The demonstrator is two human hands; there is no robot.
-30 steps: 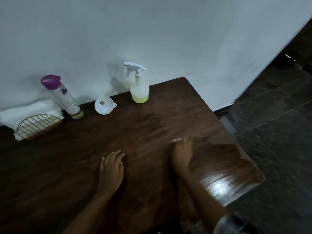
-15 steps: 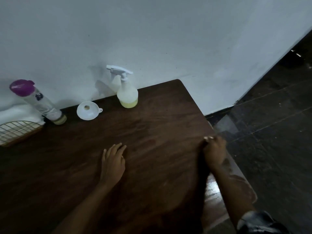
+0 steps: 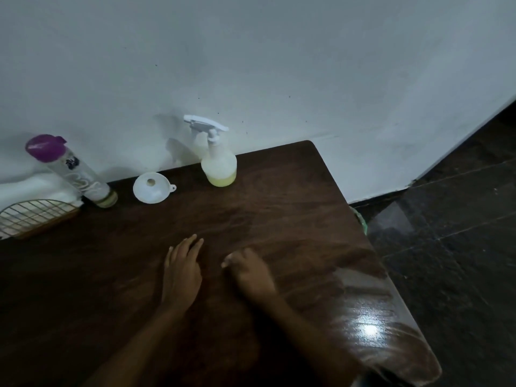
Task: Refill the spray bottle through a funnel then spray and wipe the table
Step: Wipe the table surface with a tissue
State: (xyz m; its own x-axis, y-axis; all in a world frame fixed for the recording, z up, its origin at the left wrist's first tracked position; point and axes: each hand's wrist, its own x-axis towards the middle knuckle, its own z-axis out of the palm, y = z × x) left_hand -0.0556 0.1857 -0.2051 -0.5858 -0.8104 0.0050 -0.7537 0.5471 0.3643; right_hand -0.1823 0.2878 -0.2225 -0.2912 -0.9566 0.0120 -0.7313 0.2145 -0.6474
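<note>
2 hands are resting on the dark tabletop (image 3: 279, 219): L hand (image 3: 181, 272) is lying flat, fingers straight; R hand (image 3: 250, 273), just beside it, is curling & blurred, so can't tell if it's gripping anything. Spray bottle (image 3: 218, 163) is standing at the back edge by the wall (image 3: 251, 65), w/ funnel (image 3: 150, 188) near it

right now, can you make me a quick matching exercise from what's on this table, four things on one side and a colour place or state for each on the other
Things
1. spray bottle
2. funnel
3. tall bottle
4. left hand

Descriptions
a. purple cap
b. fingers straight, flat on the table
c. yellowish liquid at the bottom
d. white, between the two bottles

Pairs: 1-c, 2-d, 3-a, 4-b
</note>
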